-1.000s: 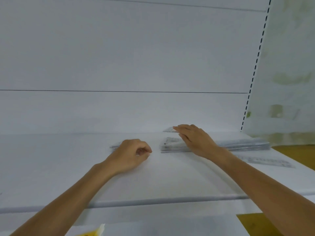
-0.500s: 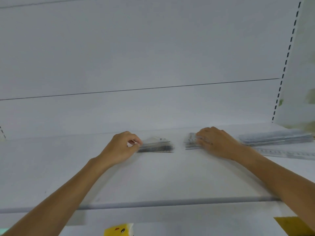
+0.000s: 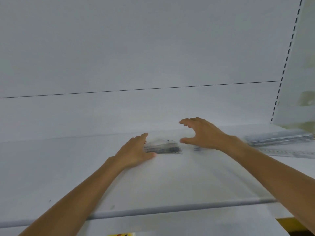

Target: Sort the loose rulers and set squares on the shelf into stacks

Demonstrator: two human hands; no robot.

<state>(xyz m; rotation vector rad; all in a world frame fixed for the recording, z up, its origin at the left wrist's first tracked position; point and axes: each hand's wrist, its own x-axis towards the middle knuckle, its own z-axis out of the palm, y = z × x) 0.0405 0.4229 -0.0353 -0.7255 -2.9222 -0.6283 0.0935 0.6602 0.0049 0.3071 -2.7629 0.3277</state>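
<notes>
Both grips open, holding nothing: left grip [image 3: 136,150] straight-fingered against the left end of the set-square stack [image 3: 162,148] on the shelf [image 3: 119,184], right grip [image 3: 202,133] spread wide just right of it. Likely light, stiff, slippery plastic; best squeezed at both ends. Well right of the stack, ruler pile [image 3: 279,137] and loose ruler [image 3: 289,153]; nearer, under the right grip, a blurred piece [image 3: 196,148], unclear.

A white back panel [image 3: 136,48] fills most of the view, crossed by a thin dark seam [image 3: 136,90]. At its right edge stands an upright [image 3: 288,53] with a column of dark slots, and beyond it a pale wall [image 3: 305,74] with greenish blotches. A grey rail [image 3: 170,210] runs across below. At the bottom edge a yellow object [image 3: 121,234], possibly a package, is mostly cut off.
</notes>
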